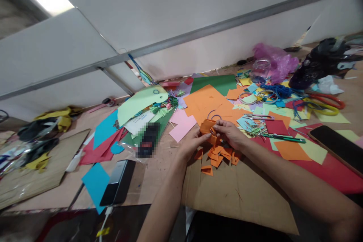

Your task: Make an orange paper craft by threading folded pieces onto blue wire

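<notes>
My left hand (193, 144) is closed on a folded piece of orange paper (207, 125) in the head view. From the right, my right hand (227, 133) pinches the same paper near its edge. A thin dark loop shows just above the fingers. Several small folded orange pieces (216, 155) lie right below both hands on a brown cardboard sheet (241, 193). Behind the hands a large orange sheet (208, 100) lies flat on the table.
Scissors (321, 107), a green pen (285, 138) and a phone (337, 147) lie to the right. A power bank (118, 183) with a cable is on the left. A clear jar (260, 70) stands behind, near a white partition (181, 19).
</notes>
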Tool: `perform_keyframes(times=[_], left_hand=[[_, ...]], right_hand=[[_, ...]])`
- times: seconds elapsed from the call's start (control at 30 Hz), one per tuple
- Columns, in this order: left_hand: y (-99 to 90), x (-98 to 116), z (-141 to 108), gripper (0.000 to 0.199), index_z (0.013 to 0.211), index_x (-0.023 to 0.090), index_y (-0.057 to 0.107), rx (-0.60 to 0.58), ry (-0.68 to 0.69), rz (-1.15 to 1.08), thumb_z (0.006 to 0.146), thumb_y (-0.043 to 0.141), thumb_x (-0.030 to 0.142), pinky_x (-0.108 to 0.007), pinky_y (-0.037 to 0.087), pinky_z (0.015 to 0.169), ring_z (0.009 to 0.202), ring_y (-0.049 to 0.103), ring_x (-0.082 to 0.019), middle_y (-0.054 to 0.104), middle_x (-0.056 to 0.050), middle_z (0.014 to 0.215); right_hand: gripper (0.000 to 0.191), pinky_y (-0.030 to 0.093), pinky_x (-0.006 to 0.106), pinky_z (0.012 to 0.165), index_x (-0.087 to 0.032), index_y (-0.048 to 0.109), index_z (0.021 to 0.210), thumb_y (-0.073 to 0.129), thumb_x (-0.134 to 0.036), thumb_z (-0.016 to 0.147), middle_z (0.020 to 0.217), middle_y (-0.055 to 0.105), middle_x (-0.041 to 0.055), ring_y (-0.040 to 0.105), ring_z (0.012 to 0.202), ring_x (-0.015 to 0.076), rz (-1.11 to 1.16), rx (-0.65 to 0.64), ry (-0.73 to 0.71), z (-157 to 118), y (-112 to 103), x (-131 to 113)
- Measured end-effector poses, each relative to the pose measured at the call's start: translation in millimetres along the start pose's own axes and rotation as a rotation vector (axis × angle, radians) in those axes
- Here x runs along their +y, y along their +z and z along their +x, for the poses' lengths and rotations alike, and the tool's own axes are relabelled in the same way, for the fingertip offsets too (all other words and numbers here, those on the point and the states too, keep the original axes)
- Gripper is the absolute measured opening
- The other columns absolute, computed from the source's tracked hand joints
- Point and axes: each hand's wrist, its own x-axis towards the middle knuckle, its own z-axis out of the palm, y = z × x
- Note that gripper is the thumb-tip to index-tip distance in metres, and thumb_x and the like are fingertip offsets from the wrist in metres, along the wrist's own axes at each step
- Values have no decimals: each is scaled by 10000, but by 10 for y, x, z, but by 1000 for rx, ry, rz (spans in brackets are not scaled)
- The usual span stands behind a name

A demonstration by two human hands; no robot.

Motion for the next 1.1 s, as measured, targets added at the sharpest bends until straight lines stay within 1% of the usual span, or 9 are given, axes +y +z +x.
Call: perform_keyframes(times=[0.13,0.23,0.4,0.47,0.57,0.67,0.73,0.83,1.1], left_hand=[[31,17,-20,383,1027,172,743,32,-15,-19,726,863,376,-267,539,725,826,694,-188,743,-82,967],[57,64,-39,404,1027,177,732,75,-25,-113,718,864,402,-273,554,699,807,694,-179,738,-78,977],[13,83,38,407,949,159,740,227,112,-249,661,897,400,-240,529,710,861,684,-156,731,-79,1077],[-27,59,89,387,915,169,737,297,162,-281,645,906,389,-206,497,678,833,661,-125,732,-57,1054],[-64,30,138,415,907,175,717,370,172,-337,609,927,373,-168,430,582,708,611,-79,720,-16,909],[-55,32,136,445,913,173,693,359,133,-368,603,932,384,-164,385,503,547,519,-39,681,22,794],[-33,44,117,456,928,172,684,322,120,-369,612,929,391,-162,397,493,503,500,-32,660,38,746],[1,60,89,455,949,168,675,280,113,-357,635,919,388,-165,435,505,505,540,-45,650,42,709],[26,68,82,476,936,150,658,302,80,-330,618,929,378,-180,478,540,543,599,-67,687,14,753]], right_hand=[[461,363,194,529,-185,607,730,935,-468,572,673,623,-33,473,552,67,2,-6,-33,-3,-4,-22],[435,350,200,509,-192,598,751,908,-471,625,669,582,-48,461,533,62,-18,-4,-71,-12,-10,-62],[445,384,225,508,-203,586,773,898,-480,620,659,579,-53,489,508,78,-30,20,-110,-5,-18,-99],[438,389,231,509,-207,583,780,885,-488,634,656,590,-50,492,500,84,-74,35,-132,-7,-16,-108],[400,393,247,519,-215,582,787,837,-509,692,648,603,-40,504,511,102,-171,34,-176,-37,4,-132],[355,415,263,553,-217,579,794,795,-494,744,648,586,-40,522,539,115,-258,28,-225,-89,44,-158],[327,427,264,566,-215,582,802,778,-474,766,677,581,-38,534,565,117,-301,37,-246,-122,69,-167],[293,432,264,558,-217,576,819,746,-455,797,731,597,-27,536,585,120,-334,51,-248,-155,94,-164],[260,417,266,560,-231,564,818,712,-445,826,699,577,-30,528,604,137,-419,64,-273,-171,101,-145]])
